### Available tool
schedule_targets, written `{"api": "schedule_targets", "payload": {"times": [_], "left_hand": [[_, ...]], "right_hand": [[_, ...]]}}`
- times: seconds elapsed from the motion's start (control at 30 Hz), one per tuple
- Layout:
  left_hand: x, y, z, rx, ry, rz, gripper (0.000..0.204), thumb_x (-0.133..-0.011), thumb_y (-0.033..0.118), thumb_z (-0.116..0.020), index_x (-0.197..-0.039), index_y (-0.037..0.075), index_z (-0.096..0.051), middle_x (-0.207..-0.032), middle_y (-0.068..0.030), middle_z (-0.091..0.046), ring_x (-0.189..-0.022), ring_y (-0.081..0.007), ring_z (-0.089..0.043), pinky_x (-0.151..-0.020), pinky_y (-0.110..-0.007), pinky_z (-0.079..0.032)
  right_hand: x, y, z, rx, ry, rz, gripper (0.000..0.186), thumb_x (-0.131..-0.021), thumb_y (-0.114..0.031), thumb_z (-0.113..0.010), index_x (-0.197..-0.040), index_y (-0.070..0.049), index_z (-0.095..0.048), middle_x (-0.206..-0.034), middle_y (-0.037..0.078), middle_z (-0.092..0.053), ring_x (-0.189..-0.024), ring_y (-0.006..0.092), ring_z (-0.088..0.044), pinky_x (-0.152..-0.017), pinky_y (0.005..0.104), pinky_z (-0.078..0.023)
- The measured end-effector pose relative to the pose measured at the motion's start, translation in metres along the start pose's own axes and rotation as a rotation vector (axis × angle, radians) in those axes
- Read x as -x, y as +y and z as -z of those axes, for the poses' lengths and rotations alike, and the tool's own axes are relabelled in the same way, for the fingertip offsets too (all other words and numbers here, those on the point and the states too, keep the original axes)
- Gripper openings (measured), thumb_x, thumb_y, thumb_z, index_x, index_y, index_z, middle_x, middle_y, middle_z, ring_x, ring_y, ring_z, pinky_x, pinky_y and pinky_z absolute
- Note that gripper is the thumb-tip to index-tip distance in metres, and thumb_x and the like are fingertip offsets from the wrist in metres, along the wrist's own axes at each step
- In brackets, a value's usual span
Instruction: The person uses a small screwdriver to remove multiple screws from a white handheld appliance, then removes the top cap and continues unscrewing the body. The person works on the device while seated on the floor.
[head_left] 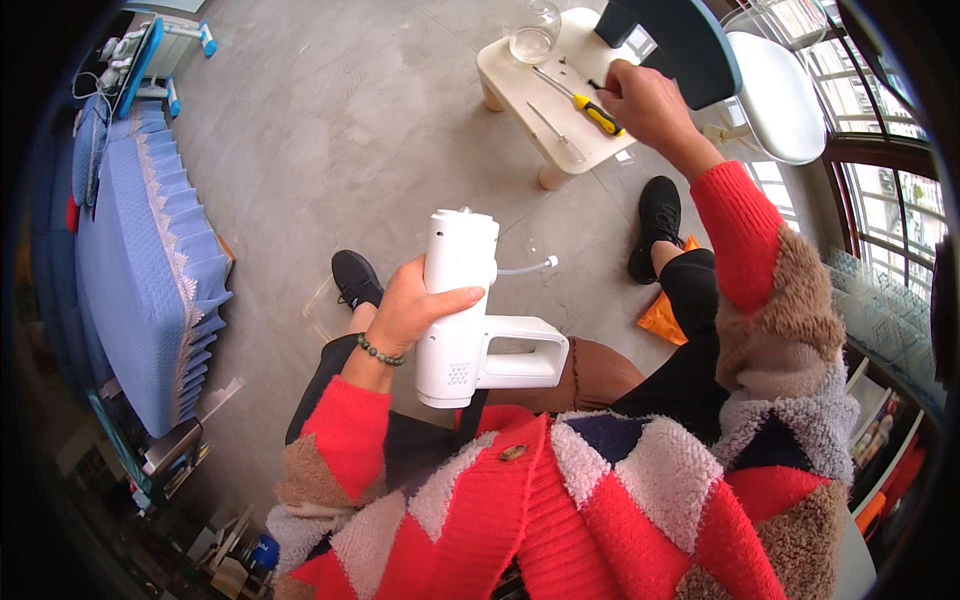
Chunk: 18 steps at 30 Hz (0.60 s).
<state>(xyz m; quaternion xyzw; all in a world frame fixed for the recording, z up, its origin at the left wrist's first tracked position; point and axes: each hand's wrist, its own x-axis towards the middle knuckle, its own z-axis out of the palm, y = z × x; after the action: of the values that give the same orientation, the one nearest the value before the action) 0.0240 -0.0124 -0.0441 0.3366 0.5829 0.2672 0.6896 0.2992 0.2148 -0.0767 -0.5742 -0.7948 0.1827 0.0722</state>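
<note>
My left hand [409, 312] is wrapped round the body of a white handheld appliance [458, 345] with a loop handle and a dotted vent. The appliance stands upright above my lap, and a thin pale tube [527, 268] with a white cap sticks out of its side. Over a small cream table [512, 88], the fingers of my right hand [645, 105] are pinched together. A small dark piece [595, 84] shows at their tips; whether it is held or lies on the table is unclear. Just beneath that hand lies a yellow-and-black screwdriver [597, 114].
The table also carries a clear glass jar [533, 42], a thin clear-handled screwdriver [556, 132] and tiny dark bits [563, 66]. A dark curved panel [690, 55] and a white seat [775, 95] stand at right. A blue quilted bed [150, 270] lies left; an orange bag [662, 318] is on the floor.
</note>
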Motion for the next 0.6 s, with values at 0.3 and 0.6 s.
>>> {"api": "schedule_targets", "payload": {"times": [0.3,0.6], "left_hand": [[0.001,-0.004,-0.001,0.049,-0.063,0.156,0.047,-0.079,0.022,-0.075,-0.116,-0.003,-0.060,-0.101,-0.0079,-0.065,-0.090,-0.0159,-0.063,-0.078,-0.030,-0.051],[-0.003,-0.018,0.001,-0.012,-0.062,0.242,0.045,-0.079,0.021,-0.076,-0.115,-0.001,-0.061,-0.102,-0.0069,-0.065,-0.091,-0.0158,-0.062,-0.078,-0.030,-0.051]], "right_hand": [[0.135,-0.121,0.047,-0.432,-0.188,0.300,0.012,-0.076,-0.007,-0.065,-0.083,0.000,-0.058,-0.072,0.020,-0.064,-0.071,0.0391,-0.064,-0.062,0.0478,-0.050],[0.143,-0.117,0.019,-0.398,-0.132,0.305,0.013,-0.080,-0.009,-0.063,-0.084,-0.001,-0.054,-0.077,0.017,-0.064,-0.070,0.0386,-0.063,-0.058,0.0454,-0.050]]}}
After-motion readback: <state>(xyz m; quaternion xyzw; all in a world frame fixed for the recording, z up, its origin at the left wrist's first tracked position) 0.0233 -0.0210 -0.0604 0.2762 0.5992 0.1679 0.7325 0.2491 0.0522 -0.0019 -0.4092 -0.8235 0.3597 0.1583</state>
